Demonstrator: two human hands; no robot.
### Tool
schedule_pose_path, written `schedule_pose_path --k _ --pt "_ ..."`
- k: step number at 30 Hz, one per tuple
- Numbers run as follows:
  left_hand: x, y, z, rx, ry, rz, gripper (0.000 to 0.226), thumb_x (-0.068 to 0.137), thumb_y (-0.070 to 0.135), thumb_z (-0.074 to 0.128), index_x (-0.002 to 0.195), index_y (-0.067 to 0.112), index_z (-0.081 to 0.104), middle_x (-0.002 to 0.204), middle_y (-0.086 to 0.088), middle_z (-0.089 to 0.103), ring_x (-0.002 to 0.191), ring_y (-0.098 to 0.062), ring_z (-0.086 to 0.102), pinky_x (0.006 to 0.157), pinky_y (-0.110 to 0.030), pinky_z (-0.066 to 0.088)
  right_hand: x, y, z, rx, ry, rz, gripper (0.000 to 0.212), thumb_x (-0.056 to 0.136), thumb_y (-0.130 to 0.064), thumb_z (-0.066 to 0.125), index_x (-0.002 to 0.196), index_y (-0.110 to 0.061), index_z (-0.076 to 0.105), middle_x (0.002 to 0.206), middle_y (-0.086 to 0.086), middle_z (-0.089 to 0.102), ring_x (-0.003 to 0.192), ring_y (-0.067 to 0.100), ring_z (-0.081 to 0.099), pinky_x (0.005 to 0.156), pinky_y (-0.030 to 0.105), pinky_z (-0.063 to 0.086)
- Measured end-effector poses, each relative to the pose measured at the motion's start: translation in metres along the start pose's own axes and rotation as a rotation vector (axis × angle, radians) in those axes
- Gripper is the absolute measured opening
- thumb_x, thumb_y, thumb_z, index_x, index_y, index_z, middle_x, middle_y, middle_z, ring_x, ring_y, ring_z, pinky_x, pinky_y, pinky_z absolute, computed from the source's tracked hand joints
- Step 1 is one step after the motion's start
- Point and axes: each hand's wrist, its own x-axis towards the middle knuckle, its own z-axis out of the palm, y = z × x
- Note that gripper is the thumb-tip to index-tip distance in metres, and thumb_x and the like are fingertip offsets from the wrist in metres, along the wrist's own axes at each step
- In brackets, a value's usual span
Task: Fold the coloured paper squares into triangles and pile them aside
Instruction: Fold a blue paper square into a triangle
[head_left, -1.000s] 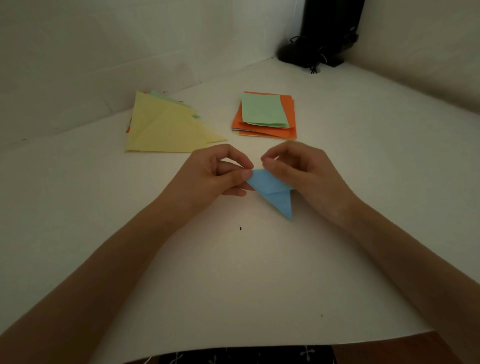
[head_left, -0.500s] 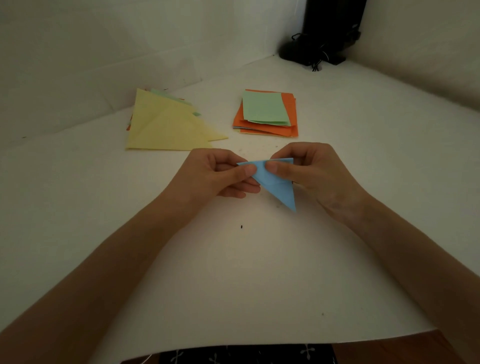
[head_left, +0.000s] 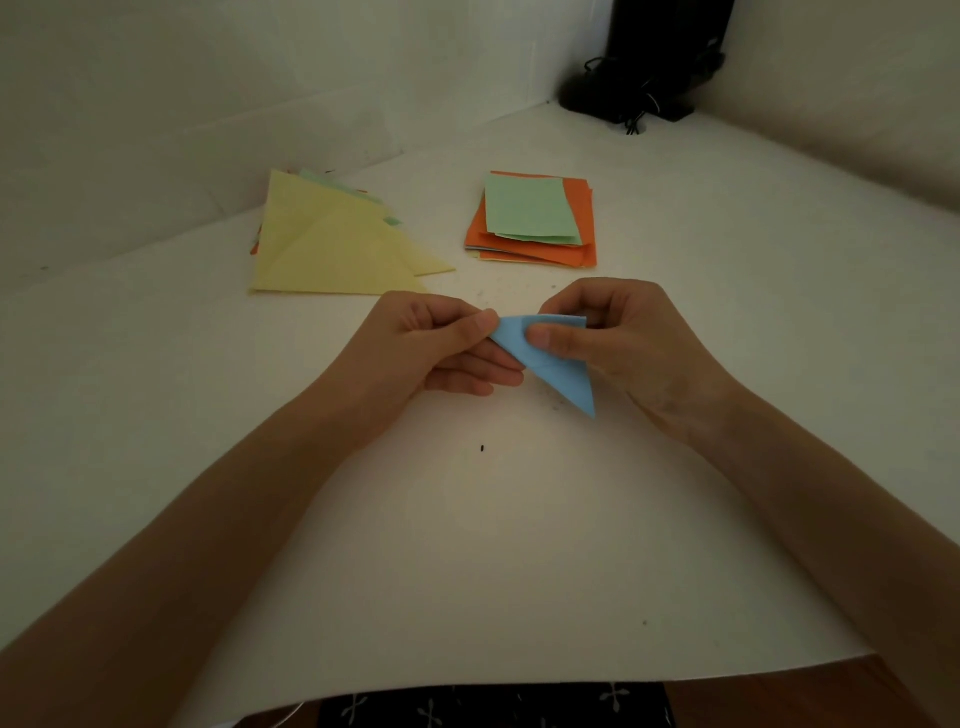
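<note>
Right now we hold a folded blue paper (head_left: 563, 376) between both hands, low over the white bench (head_left: 519, 545) and a little past the middle of the view. Our left hand (head_left: 431, 348) pinches its left corner, at nine o'clock on the piece, with the thumb on top and curled fingers beneath. Our right hand (head_left: 618, 343) pinches it near the upper edge, the thumb pressed flat on the near face and the other fingers curled behind. The blue paper is a narrow triangle with a crease across its face, and its long point hangs toward five o'clock. We cannot tell whether that point touches the bench.

At ten o'clock from the hands, well apart from them, lies the pile of folded triangles (head_left: 332, 244). A large yellow one is on top, with slivers of green and orange showing at its far and left edges. At twelve o'clock, near that pile but not touching it, sits the stack of unfolded squares (head_left: 582, 249). Orange shows around a pale green sheet (head_left: 527, 208) that lies on top, slightly askew. Far off at one o'clock, in the corner where the walls meet, stands a black object (head_left: 654, 62) with cords; we cannot make out what it is. A small dark speck (head_left: 482, 448) marks the bench at six o'clock from the hands.
</note>
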Motion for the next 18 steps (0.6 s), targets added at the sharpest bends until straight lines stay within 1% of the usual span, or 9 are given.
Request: schedule_pose_path --k 3,7,10,12,15,18 --pt "0.0001 -0.0001 0.0006 0.003 0.002 0.0 0.016 0.091 0.014 0.051 0.086 0.009 0.066 0.073 -0.006 0.073 0.068 -0.017 0.071 0.057 -0.02 0.055 0.0003 0.0001 -0.0004 -0.005 0.0 -0.009 0.011 0.079 -0.009 0.072 0.075 -0.016 0.065 0.073 -0.002 0.063 0.066 0.005 0.058 0.061 0.017 0.048" --pt "0.0007 -0.0004 0.0012 -0.004 0.012 0.001 0.014 0.091 0.013 0.052 0.085 0.009 0.065 0.071 -0.004 0.073 0.067 -0.014 0.071 0.056 -0.019 0.054 0.0007 0.0009 -0.0001 -0.005 0.002 -0.015 0.01 0.079 -0.01 0.072 0.075 -0.015 0.065 0.072 -0.002 0.062 0.065 0.004 0.058 0.061 0.017 0.048" --pt "0.0009 -0.0028 0.0022 0.072 0.025 0.047 0.008 0.085 0.015 0.06 0.086 0.009 0.065 0.07 -0.001 0.072 0.066 -0.01 0.07 0.057 -0.018 0.053 0.0001 0.0011 0.0 -0.005 -0.004 -0.033 0.009 0.08 -0.01 0.071 0.076 -0.014 0.064 0.072 -0.002 0.062 0.064 0.004 0.058 0.06 0.016 0.048" --pt "0.001 -0.005 0.0028 0.125 0.023 0.079 0.006 0.086 0.01 0.061 0.087 0.008 0.066 0.068 -0.001 0.072 0.064 -0.009 0.069 0.057 -0.018 0.053 -0.0012 0.0021 0.001 -0.06 -0.024 -0.058 0.008 0.081 -0.012 0.07 0.077 -0.015 0.064 0.072 -0.004 0.062 0.064 0.001 0.058 0.059 0.014 0.047" --pt "0.0008 -0.0063 0.0033 0.185 -0.023 0.102 0.006 0.087 0.008 0.06 0.085 0.007 0.066 0.067 -0.002 0.071 0.064 -0.011 0.069 0.059 -0.019 0.054 -0.0036 0.0024 0.0032 -0.119 -0.083 -0.105 0.004 0.086 -0.013 0.065 0.083 -0.01 0.065 0.076 -0.004 0.064 0.067 0.0 0.059 0.063 0.012 0.046" --pt "-0.0001 -0.0059 0.0044 0.205 -0.052 0.115 0.008 0.087 0.006 0.06 0.083 0.008 0.067 0.066 -0.002 0.071 0.063 -0.013 0.069 0.058 -0.018 0.053 -0.0042 0.0012 0.0054 -0.113 -0.082 -0.159 0.008 0.087 -0.008 0.063 0.081 -0.011 0.065 0.075 -0.003 0.064 0.067 0.002 0.058 0.064 0.014 0.045"
